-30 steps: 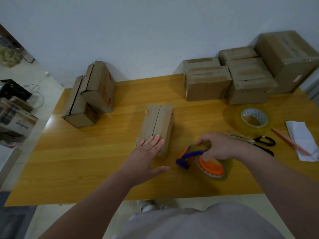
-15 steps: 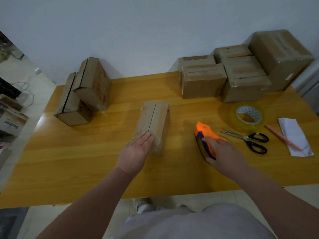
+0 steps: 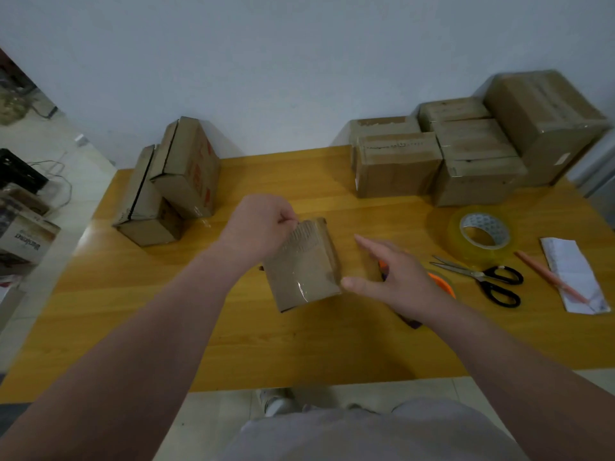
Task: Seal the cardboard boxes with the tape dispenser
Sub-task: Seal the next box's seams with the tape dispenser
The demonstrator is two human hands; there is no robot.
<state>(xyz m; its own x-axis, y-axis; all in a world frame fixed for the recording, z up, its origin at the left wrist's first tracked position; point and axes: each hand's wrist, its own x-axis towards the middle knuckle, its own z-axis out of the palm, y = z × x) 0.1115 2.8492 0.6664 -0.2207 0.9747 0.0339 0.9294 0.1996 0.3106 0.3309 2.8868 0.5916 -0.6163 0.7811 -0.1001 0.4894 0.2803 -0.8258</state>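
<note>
Left hand (image 3: 263, 224) now grips the far end of the cardboard box (image 3: 306, 271), tipping it up at the tabletop's middle instead of pressing it flat. Right hand (image 3: 396, 277), fingers spread and empty, has let go of the tape dispenser (image 3: 441, 283), which lies beneath it. The box is probably being turned to tape another seam.

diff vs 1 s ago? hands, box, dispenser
The left hand, earlier flat on the centre box, now grips its far end and has tipped it up. The right hand let go of the tape dispenser and is open beside the box. Box stacks, tape roll, scissors unmoved.
</note>
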